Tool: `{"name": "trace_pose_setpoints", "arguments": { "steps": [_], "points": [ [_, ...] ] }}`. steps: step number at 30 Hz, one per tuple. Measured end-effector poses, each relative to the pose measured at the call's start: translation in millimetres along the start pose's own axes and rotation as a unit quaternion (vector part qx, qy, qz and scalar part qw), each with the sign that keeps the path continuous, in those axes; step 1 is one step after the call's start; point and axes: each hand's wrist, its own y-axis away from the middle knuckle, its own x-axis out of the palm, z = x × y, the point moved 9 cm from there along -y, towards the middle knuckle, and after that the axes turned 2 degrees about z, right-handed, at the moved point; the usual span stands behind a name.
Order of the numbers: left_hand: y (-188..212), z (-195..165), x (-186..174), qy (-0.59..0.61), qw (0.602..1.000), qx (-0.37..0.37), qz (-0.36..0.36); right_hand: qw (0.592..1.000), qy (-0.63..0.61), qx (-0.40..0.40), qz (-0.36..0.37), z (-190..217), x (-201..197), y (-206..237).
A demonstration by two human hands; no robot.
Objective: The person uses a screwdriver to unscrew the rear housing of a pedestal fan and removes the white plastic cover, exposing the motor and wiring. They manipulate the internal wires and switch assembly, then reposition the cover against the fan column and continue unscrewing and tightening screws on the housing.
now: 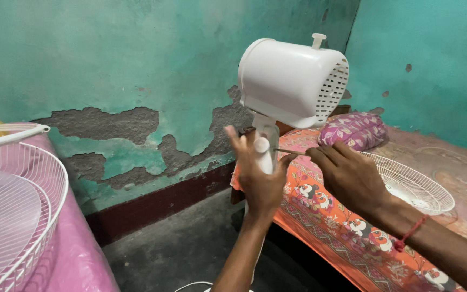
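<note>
Screwdriver, thin metal shaft (286, 152), is pinched in right hand (349, 178) — tip pointed left at white plastic fan neck (266, 148), gripped by left hand (259, 176).

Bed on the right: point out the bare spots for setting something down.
Bare bedsheet lies along the near edge, below the right hand, and at the far corner past the wire fan guard. The guard and purple pillow crowd the middle and the wall end.

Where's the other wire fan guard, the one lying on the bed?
The wire fan guard lies flat on the orange patterned bedspread at the right of the head view, just behind the right hand and in front of the purple pillow.
</note>
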Motion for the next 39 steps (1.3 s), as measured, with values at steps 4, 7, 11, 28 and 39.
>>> {"name": "trace_pose_setpoints", "arguments": {
  "steps": [4,7,11,28,39],
  "points": [
    [-1,79,27,0.169,0.927,-0.252,0.22,0.998,0.013,-0.064,-0.001,10,3,-2],
    [17,102,48,0.206,0.877,-0.285,0.327,0.995,0.004,-0.086,0.042,5,17,-7],
    [17,110,51,0.197,0.904,-0.228,0.304,0.991,-0.023,-0.112,0.071,4,31,-8],
    [11,96,39,0.108,0.93,-0.206,0.284,0.413,-0.611,0.602,0.307,-56,129,56],
    [6,79,30,0.076,0.953,-0.185,0.227,0.503,-0.62,0.532,0.284,-53,126,62]
  ]
}}
